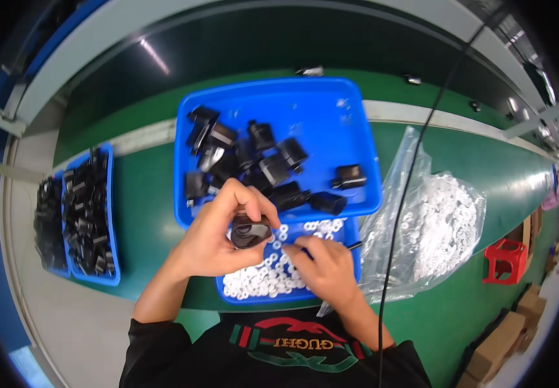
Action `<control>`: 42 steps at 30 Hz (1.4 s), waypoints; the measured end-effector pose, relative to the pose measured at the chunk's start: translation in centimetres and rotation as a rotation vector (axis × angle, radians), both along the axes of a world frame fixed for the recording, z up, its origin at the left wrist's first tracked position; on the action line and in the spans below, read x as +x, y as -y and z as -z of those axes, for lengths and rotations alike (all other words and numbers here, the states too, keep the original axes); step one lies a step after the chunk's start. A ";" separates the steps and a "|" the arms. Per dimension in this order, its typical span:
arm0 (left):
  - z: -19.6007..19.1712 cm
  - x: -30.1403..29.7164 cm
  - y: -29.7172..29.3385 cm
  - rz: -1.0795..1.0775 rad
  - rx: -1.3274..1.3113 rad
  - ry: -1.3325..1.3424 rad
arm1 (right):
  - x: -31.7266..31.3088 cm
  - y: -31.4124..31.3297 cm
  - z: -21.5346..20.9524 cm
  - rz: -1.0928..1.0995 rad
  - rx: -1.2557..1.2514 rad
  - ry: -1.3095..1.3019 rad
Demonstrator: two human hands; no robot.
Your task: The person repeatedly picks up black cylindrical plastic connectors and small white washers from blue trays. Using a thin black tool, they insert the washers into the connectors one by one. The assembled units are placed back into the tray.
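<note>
My left hand [222,226] is closed around a glossy black part [250,234] with a rounded, recessed end turned toward me. Close beside it, my right hand [323,266] is pinched over the small blue tray [295,297], and a thin black stick-like tool [355,246] pokes out past its knuckles. What its fingertips touch is too small to make out. Loose white rings [257,282] lie in that tray below both hands. Beyond the hands, a larger blue tray [321,103] contains several black blocky parts [274,169] with short necks, mostly heaped at its left.
Right of the trays lies a clear plastic bag [444,226] of white rings. A black cable [401,207] hangs across the view in front of it. Blue bins [114,242] packed with black parts stand at left. A red stool [506,260] and cardboard boxes [496,346] are at right.
</note>
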State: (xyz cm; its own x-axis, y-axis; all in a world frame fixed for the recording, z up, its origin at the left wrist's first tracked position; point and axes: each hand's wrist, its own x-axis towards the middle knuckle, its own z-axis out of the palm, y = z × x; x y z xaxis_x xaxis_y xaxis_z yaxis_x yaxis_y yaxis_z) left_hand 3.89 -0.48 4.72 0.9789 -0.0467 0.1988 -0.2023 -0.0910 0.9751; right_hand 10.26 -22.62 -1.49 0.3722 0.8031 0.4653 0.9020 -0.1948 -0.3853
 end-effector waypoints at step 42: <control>3.3 -3.2 1.8 -0.284 0.236 0.271 | -0.8 -3.8 -6.0 -0.086 0.207 -0.396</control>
State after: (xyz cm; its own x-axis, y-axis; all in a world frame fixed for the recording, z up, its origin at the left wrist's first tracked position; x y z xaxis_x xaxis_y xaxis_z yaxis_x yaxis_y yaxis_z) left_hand 0.72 -2.28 1.44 0.8738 0.1411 0.4653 -0.3820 -0.3930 0.8364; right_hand 9.43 -18.85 4.51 0.4897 0.7442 0.4543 0.6868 -0.0083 -0.7268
